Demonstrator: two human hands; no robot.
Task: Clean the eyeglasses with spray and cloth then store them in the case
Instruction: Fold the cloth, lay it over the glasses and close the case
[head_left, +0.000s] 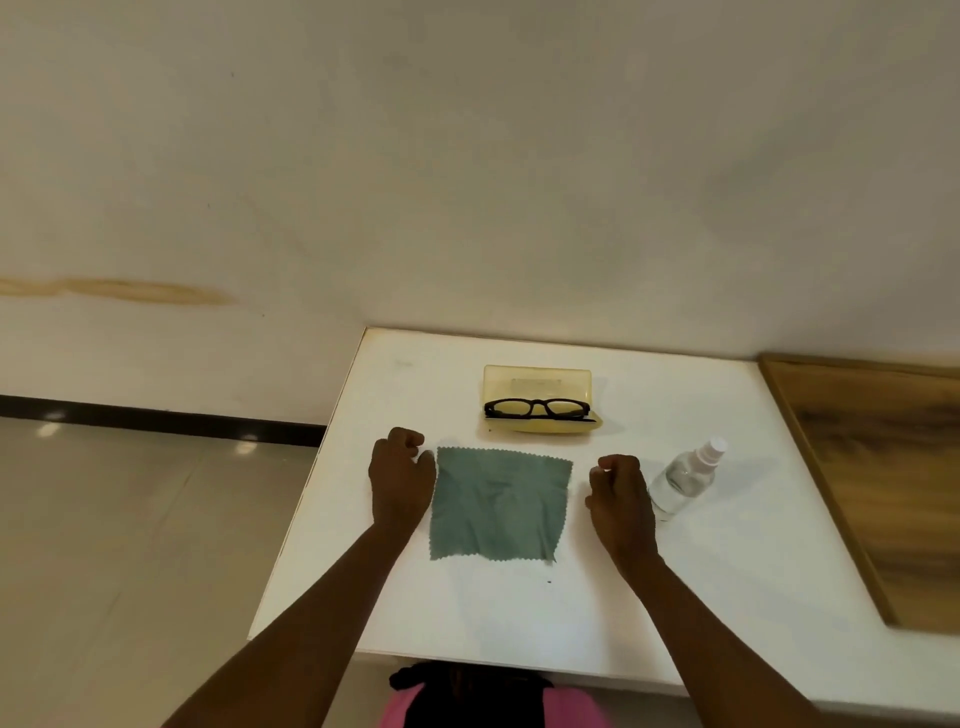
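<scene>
A: Eyeglasses (537, 408): location?

B: Black frame, lying across the open yellow case (540, 399), toward the far edge of the counter (675, 597), about midway along it. Nothing touches them.

A: Cloth and spray?

B: The green cloth (498, 504) lies flat nearer the front edge, just in front of the case. The spray bottle (684, 477) lies tilted to the right of the cloth, cap on.

A: Condition of each grip?

B: Left hand (401, 480) sits at the cloth's left edge, fingers curled, holding nothing. Right hand (621, 493) sits between cloth and bottle, fingers likewise curled on nothing.

A: Progress?

B: By my reading, either no step has begun, or cleaning is finished and only closing the case is left. The view does not settle which; the lenses show no visible wetness.
</scene>
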